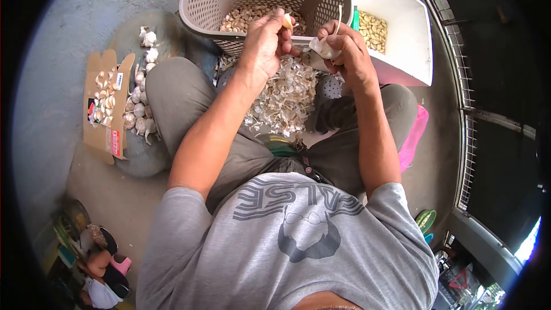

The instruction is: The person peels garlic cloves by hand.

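My left hand (265, 39) pinches a peeled garlic clove (287, 21) just above the rim of a beige perforated basket (201, 6) that holds peeled cloves. My right hand (346, 51) grips a white garlic bulb (323, 47) with papery skin, close beside the left hand. Below both hands a heap of garlic skins (284, 100) lies between my knees.
A white bin (410, 34) with peeled cloves stands at the right of the basket. Whole garlic bulbs (139, 106) and a flattened cardboard box (103, 103) with cloves lie on the floor to the left. A metal grille (465, 109) runs along the right.
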Demonstrator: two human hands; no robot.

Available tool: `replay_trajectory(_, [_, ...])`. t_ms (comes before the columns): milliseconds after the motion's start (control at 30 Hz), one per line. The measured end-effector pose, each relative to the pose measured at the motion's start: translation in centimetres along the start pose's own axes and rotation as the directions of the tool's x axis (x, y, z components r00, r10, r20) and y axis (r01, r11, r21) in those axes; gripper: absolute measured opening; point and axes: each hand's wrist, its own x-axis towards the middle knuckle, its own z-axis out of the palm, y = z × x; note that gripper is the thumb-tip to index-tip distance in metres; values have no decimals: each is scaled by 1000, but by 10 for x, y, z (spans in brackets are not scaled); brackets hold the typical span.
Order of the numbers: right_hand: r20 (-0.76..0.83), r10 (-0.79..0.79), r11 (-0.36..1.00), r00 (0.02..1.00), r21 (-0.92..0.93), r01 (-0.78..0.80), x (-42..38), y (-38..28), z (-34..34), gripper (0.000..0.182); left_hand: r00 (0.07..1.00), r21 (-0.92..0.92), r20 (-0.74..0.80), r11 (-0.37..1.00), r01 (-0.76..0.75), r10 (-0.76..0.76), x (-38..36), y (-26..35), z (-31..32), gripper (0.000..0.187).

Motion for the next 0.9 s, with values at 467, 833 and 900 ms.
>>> replay_trajectory(467, [-43, -28, 961, 999, -277, 15, 6, 8, 10, 28, 996, 268, 11, 959, -88, 89, 20, -5, 2, 39])
replay_trajectory(833, [-190, -184, 944, 964, -306, 120, 18, 29, 12, 47, 974, 259, 204, 953, -154, 102, -4, -23, 13, 27])
replay_trajectory(900, [-201, -233, 923, 951, -353, 152, 20, 34, 16, 50, 972, 268, 193, 946, -183, 133, -3, -22, 14, 26])
